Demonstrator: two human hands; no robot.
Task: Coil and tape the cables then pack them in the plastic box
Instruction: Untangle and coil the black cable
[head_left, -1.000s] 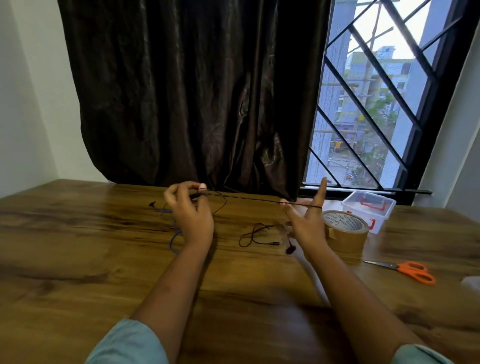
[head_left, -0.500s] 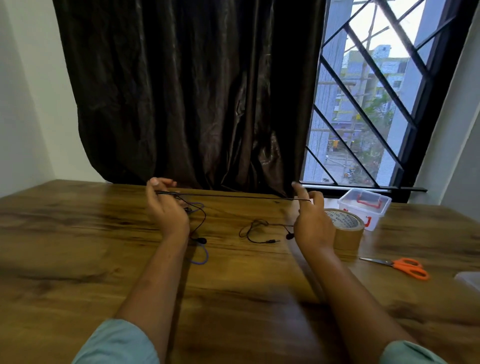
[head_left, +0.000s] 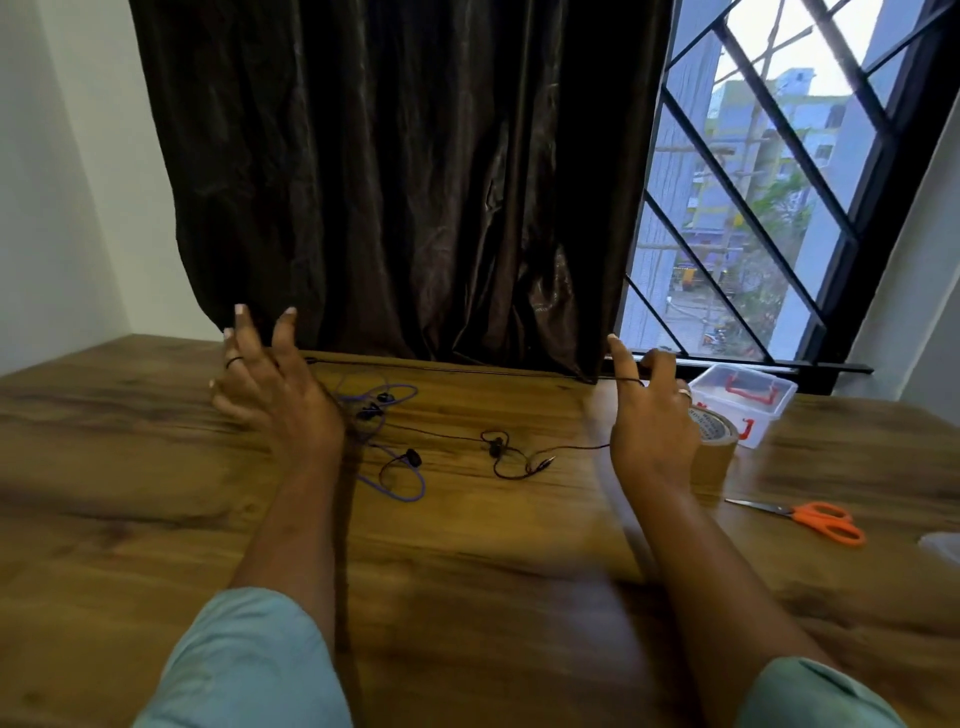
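Note:
A thin black cable (head_left: 457, 370) is stretched taut above the wooden table (head_left: 156, 467) between my two hands. My left hand (head_left: 270, 389) is raised with its fingers spread. A dark loop sits round one finger, and the cable's end meets the hand at the thumb side, where the grip is hidden. My right hand (head_left: 649, 421) pinches the other end between forefinger and thumb. The rest of the black cable, with its earbuds (head_left: 496, 448), trails on the table. A purple cable (head_left: 397, 457) lies tangled beside it. The clear plastic box (head_left: 743, 387) with red latches stands at the back right.
A roll of brown tape (head_left: 719, 447) stands just right of my right hand. Orange-handled scissors (head_left: 818, 519) lie further right, and a clear lid (head_left: 943, 545) shows at the right edge. A dark curtain (head_left: 389, 182) and a barred window (head_left: 769, 208) are behind the table.
My hands have moved apart, so the stretched cable is longer. My left hand went left and its fingers opened from curled to spread. The right hand stayed near the tape roll.

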